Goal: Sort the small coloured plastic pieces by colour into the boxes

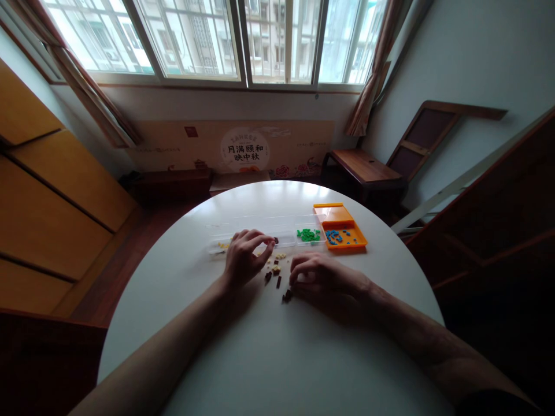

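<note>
My left hand [247, 257] is over the near edge of a clear plastic divided box [286, 238], thumb and index finger pinched together. A tiny dark brown piece [276, 240] shows right at those fingertips; I cannot tell whether it is held or lies in the box behind. My right hand [323, 274] rests on the table with curled fingers, the tips close to small dark brown toy bricks [287, 296]. What is inside those fingers is hidden. Between the hands lie cream-yellow bricks [276, 269] and a long brown brick [278, 282].
Green bricks [309, 234] fill the box's right compartment, and yellow pieces [223, 245] are at its left end. An open orange case [361, 237] with blue bricks [333, 236] stands at the right. Everything is on a round white table [243, 358]; beyond it are a wooden chair [368, 166] and a window.
</note>
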`<state>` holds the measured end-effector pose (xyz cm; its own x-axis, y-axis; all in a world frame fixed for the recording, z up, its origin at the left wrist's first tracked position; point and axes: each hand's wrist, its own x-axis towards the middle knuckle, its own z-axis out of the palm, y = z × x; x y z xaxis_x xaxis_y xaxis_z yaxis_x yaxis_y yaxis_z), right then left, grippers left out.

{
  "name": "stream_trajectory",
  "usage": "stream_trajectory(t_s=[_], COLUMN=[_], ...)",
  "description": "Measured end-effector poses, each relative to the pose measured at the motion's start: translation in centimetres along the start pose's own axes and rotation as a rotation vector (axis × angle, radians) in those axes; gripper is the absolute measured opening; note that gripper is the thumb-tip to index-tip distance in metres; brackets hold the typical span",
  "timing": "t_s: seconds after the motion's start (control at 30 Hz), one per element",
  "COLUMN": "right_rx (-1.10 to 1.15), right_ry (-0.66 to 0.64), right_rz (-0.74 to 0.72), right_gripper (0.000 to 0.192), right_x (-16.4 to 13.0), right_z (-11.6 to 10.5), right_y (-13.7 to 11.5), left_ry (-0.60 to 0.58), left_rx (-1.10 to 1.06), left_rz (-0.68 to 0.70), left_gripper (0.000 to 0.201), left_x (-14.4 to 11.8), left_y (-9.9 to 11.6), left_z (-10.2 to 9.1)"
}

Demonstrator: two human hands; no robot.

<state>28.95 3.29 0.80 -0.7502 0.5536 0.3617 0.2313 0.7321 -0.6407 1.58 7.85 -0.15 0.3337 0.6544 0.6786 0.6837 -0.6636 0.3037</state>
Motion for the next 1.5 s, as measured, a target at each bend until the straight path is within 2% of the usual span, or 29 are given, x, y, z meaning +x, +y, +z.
stream_trajectory(t_s=[0.13,0.23,0.37,0.57,0.8,0.87,1.07,1.2,1.33,1.5], right_rx=[-0.035,-0.062,-0.186,-0.390,-0.334,-0.312,-0.359,-0.430,-0.501,-0.546], right_ry=[0.192,0.340,0.440,0.413,0.426,0.382,0.100,0.068,0.043,0.067], right_rz=[-0.017,0.028,0.103,0.129,0.127,0.111,-0.039,-0.002,-0.027,-0.071], right_gripper=[0.006,0.011,0.012,0.010,0.017,0.020,0.038,0.053,0.032,0.020], right_x=[0.6,1.3,2.2,3.8,4.8,4.2,1.8,1.3,1.6,2.9], right_z=[0.0,-0.3,-0.9,-1.7,-2.0,-1.5,1.4,3.9,5.2,4.4], right_y=[0.5,1.1,2.1,3.5,3.2,2.3,-1.9,-2.2,-0.4,1.1], left_ry=[-0.007,-0.008,0.008,0.003,0.027,0.032,0.062,0.075,0.070,0.056], left_rx=[-0.010,-0.022,-0.023,-0.018,-0.019,-0.017,-0.040,-0.025,-0.008,0.004], left_rz=[0.027,0.029,-0.015,-0.040,-0.034,-0.041,-0.044,-0.034,-0.029,-0.039], left_gripper=[0.014,0.015,0.021,0.023,0.022,0.022,0.019,0.020,0.021,0.022], left_x=[-0.1,-0.1,0.0,0.0,0.0,-0.1,-0.3,-0.5,-0.6,-0.4], left_y=[-0.1,-0.2,-0.1,0.2,0.2,0.1,0.0,0.0,-0.1,-0.1], left_z=[-0.1,-0.3,-0.8,-1.4,-1.8,-1.8,-1.7,-1.7,-1.7,-1.8])
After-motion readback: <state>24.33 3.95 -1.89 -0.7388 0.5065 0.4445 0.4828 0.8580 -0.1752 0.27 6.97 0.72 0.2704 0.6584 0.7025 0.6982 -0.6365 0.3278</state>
